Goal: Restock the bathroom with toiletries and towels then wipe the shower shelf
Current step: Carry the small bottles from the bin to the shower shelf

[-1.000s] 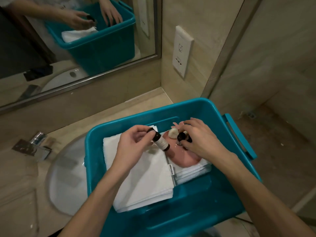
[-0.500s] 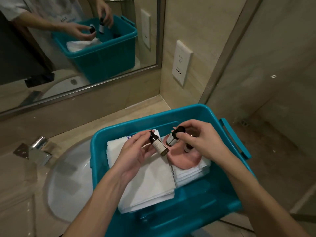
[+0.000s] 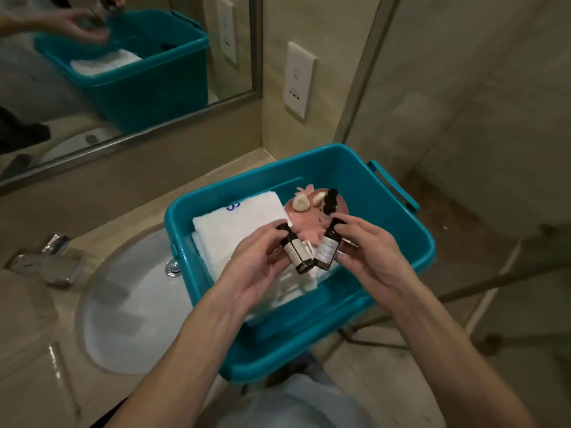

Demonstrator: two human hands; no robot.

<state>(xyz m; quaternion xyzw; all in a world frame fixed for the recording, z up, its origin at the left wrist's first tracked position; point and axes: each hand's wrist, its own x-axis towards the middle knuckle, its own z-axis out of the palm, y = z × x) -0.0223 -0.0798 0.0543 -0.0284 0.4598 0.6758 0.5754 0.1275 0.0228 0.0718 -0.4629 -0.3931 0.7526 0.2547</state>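
A teal plastic bin (image 3: 386, 208) sits on the counter, partly over the sink. Inside lie folded white towels (image 3: 238, 230) and a pink cloth (image 3: 304, 225) with two small pale soaps (image 3: 301, 202) and more dark-capped bottles (image 3: 330, 200) on it. My left hand (image 3: 256, 264) holds a small dark bottle with a white label (image 3: 295, 253) above the towels. My right hand (image 3: 370, 254) holds a second small dark bottle (image 3: 328, 251) right beside the first, the two nearly touching.
A white sink basin (image 3: 129, 307) with a chrome faucet (image 3: 55, 261) lies to the left in a beige counter. A mirror (image 3: 123, 63) covers the back wall, a wall socket (image 3: 298, 78) is on the side wall. A glass shower partition (image 3: 463, 118) stands to the right.
Both hands have lifted out of the bin toward me, each with a bottle. The right hand picked its bottle off the pink cloth. The view has shifted back and to the right.
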